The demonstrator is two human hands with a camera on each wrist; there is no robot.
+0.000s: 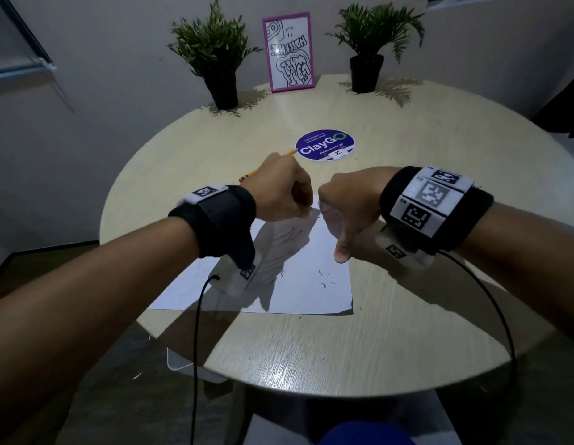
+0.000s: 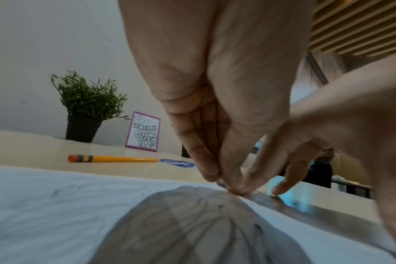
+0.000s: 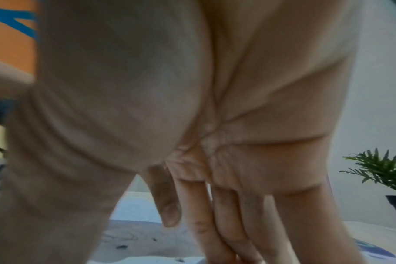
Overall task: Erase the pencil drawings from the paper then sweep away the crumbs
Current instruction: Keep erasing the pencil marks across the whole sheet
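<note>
The white paper lies on the round table, with faint pencil lines and dark eraser crumbs on it. My left hand is at the paper's far corner, and in the left wrist view its fingertips pinch together on that corner. My right hand is just to its right with the thumb stuck out. Its fingers are straight and together, pointing down at the table beside the corner. More crumbs lie under it. The yellow pencil lies beyond my left hand.
A round blue sticker sits mid-table. Two potted plants and a pink-framed drawing stand at the far edge. Cables hang from both wrist cameras. A few crumbs lie on the wood near me.
</note>
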